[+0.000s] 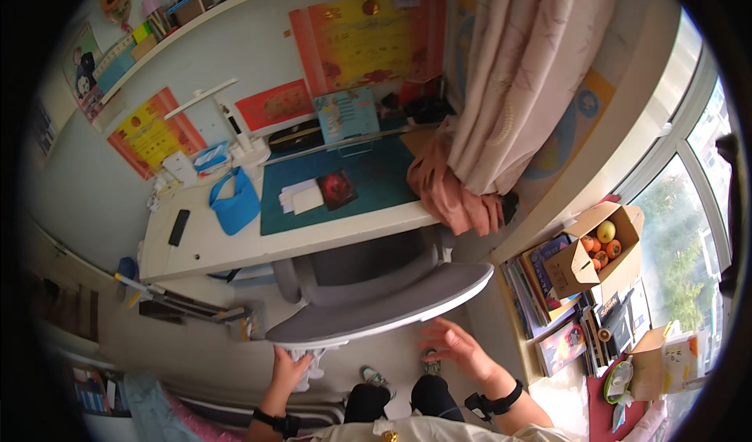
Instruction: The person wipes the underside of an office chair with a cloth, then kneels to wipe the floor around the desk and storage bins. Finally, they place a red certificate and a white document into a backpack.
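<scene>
A grey swivel chair with a white-edged backrest [388, 304] stands in front of me, its seat partly under a white desk [346, 233]. My left hand [288, 368] is at the left end of the backrest, thumb on the white frame behind it; its fingers are mostly hidden by the rim. Just below the backrest's right part, my right hand [461, 351] hovers with fingers spread, holding nothing. A dark green desk mat [376, 177] bears white papers [302, 196] and a dark red booklet [336, 189]. Left of the mat are a blue sun visor [236, 204] and a black phone [179, 227].
A pink curtain [529, 77] hangs at the desk's right end, above a brownish-pink cloth [452, 189]. On the windowsill, a cardboard box [568, 268] of fruit rests by stacked books [561, 348]. A white desk lamp [241, 142] stands at the back. A folded metal-framed item [182, 301] is at left.
</scene>
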The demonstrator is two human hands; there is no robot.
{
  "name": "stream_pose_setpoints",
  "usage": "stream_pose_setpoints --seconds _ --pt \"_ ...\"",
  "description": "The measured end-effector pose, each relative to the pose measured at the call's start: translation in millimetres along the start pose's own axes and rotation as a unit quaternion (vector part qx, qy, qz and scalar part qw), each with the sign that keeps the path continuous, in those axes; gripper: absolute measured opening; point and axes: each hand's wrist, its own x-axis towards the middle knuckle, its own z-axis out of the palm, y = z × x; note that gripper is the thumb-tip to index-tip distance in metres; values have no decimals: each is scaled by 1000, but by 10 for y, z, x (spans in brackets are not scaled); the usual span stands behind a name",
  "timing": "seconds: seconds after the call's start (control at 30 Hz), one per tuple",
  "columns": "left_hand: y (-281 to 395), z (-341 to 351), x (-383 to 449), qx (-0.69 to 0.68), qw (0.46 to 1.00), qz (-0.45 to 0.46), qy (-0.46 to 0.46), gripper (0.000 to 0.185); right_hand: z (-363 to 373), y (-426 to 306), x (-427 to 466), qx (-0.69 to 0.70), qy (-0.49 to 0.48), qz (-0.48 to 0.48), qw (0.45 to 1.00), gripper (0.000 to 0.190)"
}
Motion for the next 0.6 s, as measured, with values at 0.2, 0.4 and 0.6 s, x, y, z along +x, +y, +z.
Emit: stream_pose_setpoints --seconds 0.2,0.4,0.6 --pt "516 -432 184 153 988 30 -5 81 612 -215 120 154 -38 29 987 98" --pt "731 -817 333 139 975 16 -174 72 842 -143 436 204 44 16 978 45" --pt "-73 -1518 1044 199 943 -46 -264 64 1198 224 613 213 81 -63 972 43"
